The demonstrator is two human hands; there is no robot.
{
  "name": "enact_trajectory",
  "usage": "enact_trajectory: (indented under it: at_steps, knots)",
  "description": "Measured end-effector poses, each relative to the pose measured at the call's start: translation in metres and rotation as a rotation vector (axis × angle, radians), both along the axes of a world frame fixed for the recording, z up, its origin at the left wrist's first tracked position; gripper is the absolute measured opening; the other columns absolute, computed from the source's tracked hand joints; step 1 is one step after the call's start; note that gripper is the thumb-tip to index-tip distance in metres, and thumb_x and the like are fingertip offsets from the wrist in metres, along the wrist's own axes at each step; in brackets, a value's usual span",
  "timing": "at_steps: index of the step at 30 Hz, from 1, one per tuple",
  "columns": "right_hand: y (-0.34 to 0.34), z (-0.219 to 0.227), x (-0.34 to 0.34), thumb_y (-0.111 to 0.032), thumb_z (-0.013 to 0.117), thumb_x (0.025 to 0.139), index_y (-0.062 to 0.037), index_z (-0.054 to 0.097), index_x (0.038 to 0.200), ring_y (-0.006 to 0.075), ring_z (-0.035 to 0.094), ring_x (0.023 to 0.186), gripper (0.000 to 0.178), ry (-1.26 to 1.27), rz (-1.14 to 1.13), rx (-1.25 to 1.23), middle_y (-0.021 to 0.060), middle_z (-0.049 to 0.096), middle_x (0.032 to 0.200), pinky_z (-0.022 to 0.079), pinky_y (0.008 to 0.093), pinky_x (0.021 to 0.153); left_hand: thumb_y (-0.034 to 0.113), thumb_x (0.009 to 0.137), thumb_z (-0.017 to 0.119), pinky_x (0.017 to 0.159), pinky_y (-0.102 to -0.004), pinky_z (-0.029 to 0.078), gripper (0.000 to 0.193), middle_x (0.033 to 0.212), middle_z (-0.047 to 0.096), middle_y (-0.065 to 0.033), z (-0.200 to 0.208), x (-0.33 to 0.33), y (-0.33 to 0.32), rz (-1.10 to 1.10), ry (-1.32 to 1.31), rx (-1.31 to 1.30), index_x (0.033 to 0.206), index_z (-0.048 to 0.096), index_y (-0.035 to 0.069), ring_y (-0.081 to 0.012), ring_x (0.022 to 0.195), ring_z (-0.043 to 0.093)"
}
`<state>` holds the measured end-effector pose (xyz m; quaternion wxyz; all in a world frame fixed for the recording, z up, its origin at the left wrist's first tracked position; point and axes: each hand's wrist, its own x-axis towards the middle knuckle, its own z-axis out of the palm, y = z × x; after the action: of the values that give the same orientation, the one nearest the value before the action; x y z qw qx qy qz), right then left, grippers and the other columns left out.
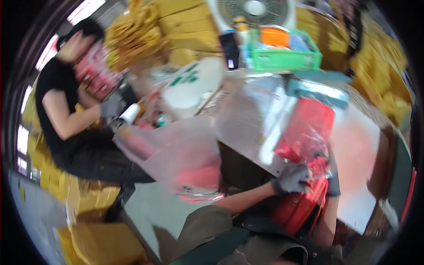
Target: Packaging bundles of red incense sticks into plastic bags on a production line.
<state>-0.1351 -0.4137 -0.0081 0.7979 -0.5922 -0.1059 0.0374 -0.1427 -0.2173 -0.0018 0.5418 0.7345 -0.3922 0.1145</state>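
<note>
My left hand (291, 179), in a grey glove, is closed on the upper edge of a red bag-like article (295, 211) with thin red edges or straps hanging down. The article rests close to my lap. Around its far side wraps my right hand (334, 183), also gloved in grey, with its fingers partly hidden. Between the hands shows a crumpled red piece with clear plastic (319, 167). Just beyond them, a red package in shiny clear plastic (309, 126) lies on the table. Motion blur hides finer detail.
A green basket (287, 60) holds an orange item; a phone (229, 49) and a fan (255, 11) stand nearby. At left, a person (66, 97) in black handles a white object. A translucent plastic bag (185, 150) with red contents hangs beside the table (360, 203). Yellow sacks surround us.
</note>
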Motion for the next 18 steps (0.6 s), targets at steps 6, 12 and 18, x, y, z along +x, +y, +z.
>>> enact_trajectory:
  at_steps: [6, 12, 18]
  knots:
    - [-0.067, -0.100, -0.041, -0.036, 0.033, 0.097, -0.0054, 0.031, 0.138, 0.0434, 0.044, 0.117, 0.051, 0.679, 0.116, 0.582, 0.0214, 0.042, 0.131, 0.039, 0.0544, 0.097, 0.051, 0.061, 0.073, 0.055, -0.0389, 0.040, 0.051, 0.067, 0.046, -0.0078, 0.009, -0.009, 0.012, 0.128, -0.137, -0.028, 0.066, 0.044, 0.010, -0.0293, 0.064, 0.050]
    - [-0.070, -0.137, -0.083, -0.019, 0.054, 0.088, -0.0047, 0.031, 0.136, 0.0223, 0.051, 0.111, 0.055, -0.376, -0.161, -0.698, 0.0138, 0.047, 0.127, 0.045, 0.0392, 0.092, 0.049, 0.057, 0.075, 0.058, -0.0404, 0.045, 0.049, 0.069, 0.049, -0.0085, 0.009, -0.037, 0.023, 0.082, -0.132, -0.002, 0.067, 0.048, 0.009, -0.0292, 0.068, 0.053]
    - [-0.038, -0.151, -0.211, -0.034, 0.056, 0.088, -0.0036, 0.023, 0.139, 0.0217, 0.049, 0.110, 0.068, 0.100, -0.061, -0.187, 0.0133, 0.046, 0.127, 0.044, 0.0390, 0.091, 0.047, 0.056, 0.077, 0.053, -0.0399, 0.044, 0.047, 0.067, 0.053, -0.0109, -0.047, -0.083, 0.032, -0.156, 0.006, 0.226, 0.065, 0.054, 0.007, -0.0300, 0.061, 0.053]
